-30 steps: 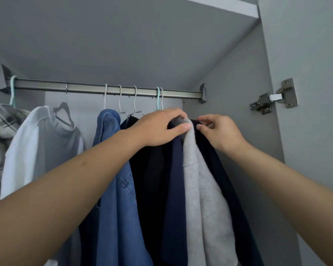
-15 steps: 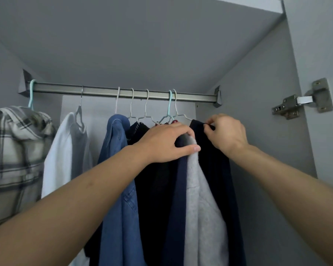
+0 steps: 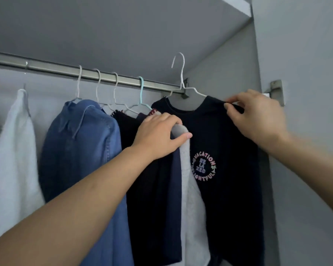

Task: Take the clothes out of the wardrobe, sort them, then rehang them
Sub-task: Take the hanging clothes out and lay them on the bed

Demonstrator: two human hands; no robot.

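So this is the inside of a grey wardrobe, flat grey ceiling panel up top and a metal rail (image 3: 108, 76) running across under it. The right side wall (image 3: 229, 73) is the same matte grey, and further right there's the open door (image 3: 300, 54) with a metal hinge (image 3: 276, 92) on it. Light's pretty dim in here

The right hand (image 3: 258, 117) is pinching the shoulder of a dark navy t-shirt (image 3: 227, 169), fingers closed on the fabric. The shirt sits on a white wire hanger (image 3: 183, 81) whose hook is up above the rail, clear of it, at the right end of the wardrobe. You can read the round print on the chest: VACATION RELAXED DELIGHTFUL

The left hand (image 3: 160, 135) is closed over the top of a light grey garment (image 3: 190, 198), just left of the tee and touching it. Left of that on the rail: a couple of dark pieces (image 3: 154, 189), a denim shirt (image 3: 85, 160) and a white garment (image 3: 12, 160) on their own hangers. One hanger hook is teal (image 3: 141, 89), the rest look white or grey
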